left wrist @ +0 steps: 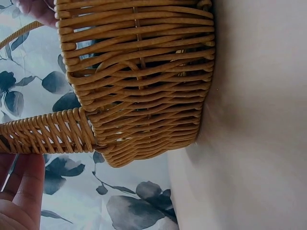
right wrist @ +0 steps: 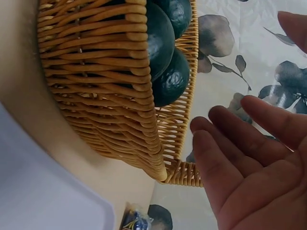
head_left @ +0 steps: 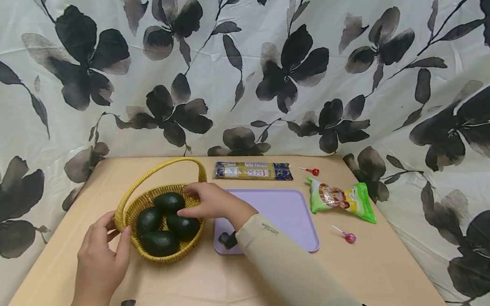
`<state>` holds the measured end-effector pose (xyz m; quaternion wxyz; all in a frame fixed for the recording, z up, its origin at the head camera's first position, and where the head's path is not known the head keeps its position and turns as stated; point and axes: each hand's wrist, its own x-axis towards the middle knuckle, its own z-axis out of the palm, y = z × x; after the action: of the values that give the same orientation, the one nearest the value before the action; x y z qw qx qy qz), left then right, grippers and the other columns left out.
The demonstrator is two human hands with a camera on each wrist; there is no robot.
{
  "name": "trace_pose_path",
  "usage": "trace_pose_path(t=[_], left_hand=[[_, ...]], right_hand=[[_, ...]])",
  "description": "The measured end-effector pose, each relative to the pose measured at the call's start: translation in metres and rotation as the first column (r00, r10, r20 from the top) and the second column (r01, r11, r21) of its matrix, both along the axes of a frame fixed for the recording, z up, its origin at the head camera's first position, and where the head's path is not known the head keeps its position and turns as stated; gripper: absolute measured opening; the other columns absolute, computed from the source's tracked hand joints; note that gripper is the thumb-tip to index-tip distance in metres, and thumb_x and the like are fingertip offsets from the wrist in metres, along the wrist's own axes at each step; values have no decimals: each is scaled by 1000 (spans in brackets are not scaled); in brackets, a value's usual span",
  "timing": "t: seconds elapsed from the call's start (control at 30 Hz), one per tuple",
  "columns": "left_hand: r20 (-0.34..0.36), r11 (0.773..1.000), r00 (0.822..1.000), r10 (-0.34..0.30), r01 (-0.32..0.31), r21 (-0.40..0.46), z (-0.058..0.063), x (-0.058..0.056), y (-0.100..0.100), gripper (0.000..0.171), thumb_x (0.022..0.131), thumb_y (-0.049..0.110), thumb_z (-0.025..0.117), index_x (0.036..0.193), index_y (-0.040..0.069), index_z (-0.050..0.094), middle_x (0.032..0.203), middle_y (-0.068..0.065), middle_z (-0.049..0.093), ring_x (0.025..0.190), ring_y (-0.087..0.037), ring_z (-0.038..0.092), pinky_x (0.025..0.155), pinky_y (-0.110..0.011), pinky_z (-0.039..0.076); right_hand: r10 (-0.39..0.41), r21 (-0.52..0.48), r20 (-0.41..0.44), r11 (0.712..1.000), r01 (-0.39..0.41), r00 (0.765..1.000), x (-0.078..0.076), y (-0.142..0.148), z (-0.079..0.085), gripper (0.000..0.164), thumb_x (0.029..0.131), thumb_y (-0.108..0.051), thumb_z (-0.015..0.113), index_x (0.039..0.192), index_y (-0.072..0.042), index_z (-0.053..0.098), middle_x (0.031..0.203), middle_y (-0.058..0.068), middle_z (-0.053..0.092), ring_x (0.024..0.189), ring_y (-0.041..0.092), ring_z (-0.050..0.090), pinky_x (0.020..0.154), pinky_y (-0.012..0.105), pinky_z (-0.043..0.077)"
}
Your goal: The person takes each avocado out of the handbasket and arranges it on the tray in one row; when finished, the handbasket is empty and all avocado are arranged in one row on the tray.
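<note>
A yellow woven basket [head_left: 171, 256] with a tall arched handle stands on the table's left side. Several dark green avocados [head_left: 159, 243] lie inside it, also visible as avocados [right wrist: 172, 79] over the rim in the right wrist view. My left hand [head_left: 102, 260] holds the basket at the left foot of its handle, thumb by the rim and fingers against the handle [left wrist: 48, 132]. Over the basket's right side, my right hand [head_left: 210, 202] hovers with fingers spread, and nothing is in its palm [right wrist: 259, 167].
Right of the basket lies a lilac tray [head_left: 273, 198], partly under my right forearm. Behind it is a pasta packet [head_left: 252, 170]. Further right are a green snack bag [head_left: 340, 198], a red lollipop [head_left: 315, 171] and a pink lollipop [head_left: 350, 238]. A floral cloth [head_left: 240, 78] hangs behind.
</note>
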<state>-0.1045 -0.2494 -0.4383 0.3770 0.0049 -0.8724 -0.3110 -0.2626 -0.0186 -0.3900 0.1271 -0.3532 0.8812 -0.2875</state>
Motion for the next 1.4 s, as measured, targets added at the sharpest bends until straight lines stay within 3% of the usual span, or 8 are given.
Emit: trace_pose_path(t=[0.27, 0.67, 0.83, 1.0, 1.13, 1.27, 1.4], left_hand=[[7, 1000, 1000, 1, -1, -7, -1, 0, -1, 57, 93, 3, 69, 145, 1, 48, 117, -21, 61, 108, -39, 65, 97, 12, 26], [1, 1000, 1000, -19, 19, 3, -1, -1, -1, 59, 91, 0, 71, 145, 2, 49, 118, -19, 62, 108, -38, 65, 99, 10, 30], [-8, 1000, 1000, -17, 17, 2, -1, -1, -1, 59, 90, 0, 72, 144, 2, 49, 117, -19, 62, 107, -37, 65, 98, 10, 30], [-26, 1000, 999, -31, 31, -2, -1, -2, -1, 57, 89, -2, 73, 142, -1, 50, 117, -20, 61, 107, -35, 64, 99, 10, 30], [-2, 1000, 1000, -20, 20, 3, -2, -2, -2, 58, 90, -1, 73, 143, 0, 49, 119, -19, 61, 110, -36, 64, 99, 10, 30], [3, 1000, 1000, -15, 15, 0, -2, -1, -2, 58, 90, 0, 73, 143, 1, 49, 120, -19, 61, 111, -36, 65, 99, 10, 29], [-15, 1000, 1000, -22, 22, -9, -2, -1, -2, 58, 89, -2, 73, 142, 0, 50, 118, -19, 61, 109, -36, 65, 99, 10, 29]], right_hand=[[62, 40, 51, 997, -64, 997, -9, -9, -5, 69, 87, -51, 77, 138, -8, 61, 134, 8, 67, 120, 18, 64, 102, 27, 56], [125, 202, 77, 970, -138, 989, -19, -25, -3, 66, 87, -49, 78, 133, -3, 66, 125, 6, 71, 109, 13, 66, 92, 22, 58], [144, 254, 91, 953, -163, 985, -22, -33, -2, 48, 86, -48, 79, 108, -6, 75, 97, -1, 71, 87, 12, 63, 72, 19, 54], [146, 259, 134, 950, -176, 980, -24, -38, -1, 36, 86, -46, 80, 81, -11, 72, 70, -7, 60, 68, 10, 53, 58, 19, 46], [118, 285, 149, 945, -157, 982, -25, -42, -3, 40, 85, -46, 81, 67, -15, 65, 61, -9, 50, 62, 9, 48, 54, 19, 42], [118, 356, 120, 922, -153, 986, -23, -49, -6, 47, 83, -50, 81, 60, -18, 55, 60, -9, 43, 61, 9, 46, 53, 21, 40], [120, 425, 76, 894, -141, 990, -21, -56, -9, 47, 81, -54, 81, 63, -18, 57, 66, -8, 50, 66, 10, 50, 58, 22, 46]])
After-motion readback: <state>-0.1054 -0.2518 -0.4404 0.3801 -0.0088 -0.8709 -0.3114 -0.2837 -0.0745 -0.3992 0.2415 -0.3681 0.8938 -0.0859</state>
